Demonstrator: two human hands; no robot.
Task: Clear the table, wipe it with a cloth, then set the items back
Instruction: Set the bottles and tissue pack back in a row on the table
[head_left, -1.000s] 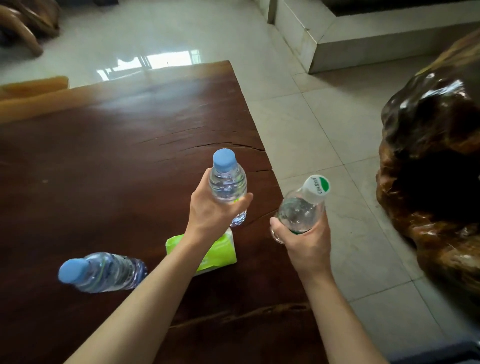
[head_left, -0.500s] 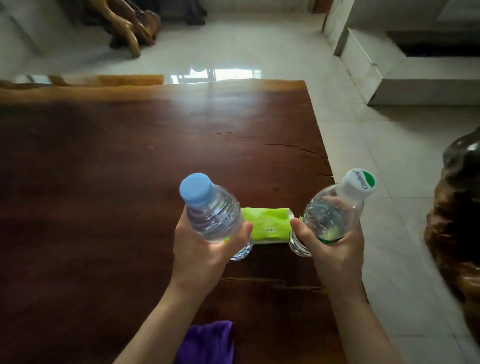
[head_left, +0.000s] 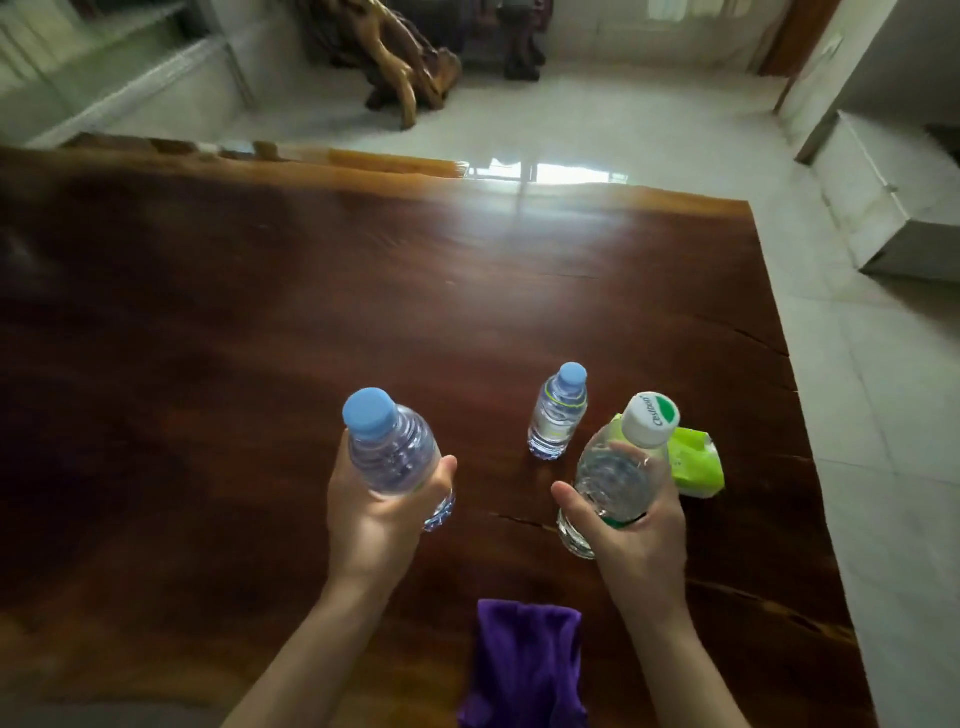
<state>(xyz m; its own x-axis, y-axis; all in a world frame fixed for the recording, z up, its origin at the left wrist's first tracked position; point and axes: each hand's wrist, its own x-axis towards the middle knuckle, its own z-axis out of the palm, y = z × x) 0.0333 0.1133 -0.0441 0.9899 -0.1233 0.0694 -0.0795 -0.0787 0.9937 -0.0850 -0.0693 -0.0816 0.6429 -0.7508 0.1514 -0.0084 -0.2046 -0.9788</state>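
My left hand (head_left: 376, 525) grips a clear water bottle with a blue cap (head_left: 387, 447), held above the dark wooden table (head_left: 260, 338). My right hand (head_left: 636, 535) grips a second clear bottle with a white and green cap (head_left: 621, 467), also lifted. Between and beyond them a smaller blue-capped bottle (head_left: 557, 413) stands upright on the table. A green tissue pack (head_left: 693, 462) lies on the table behind the right-hand bottle, partly hidden by it. A purple cloth (head_left: 524, 665) lies at the table's near edge between my forearms.
The table's right edge drops to a pale tiled floor (head_left: 883, 415). A gnarled wooden root sculpture (head_left: 400, 62) stands on the floor beyond the far edge. A white stepped platform (head_left: 883, 208) is at the right.
My view has swung left and up, showing more of the table. Both hands still hold their bottles. The standing small bottle has come into view, and the tissue pack now appears behind the right hand.
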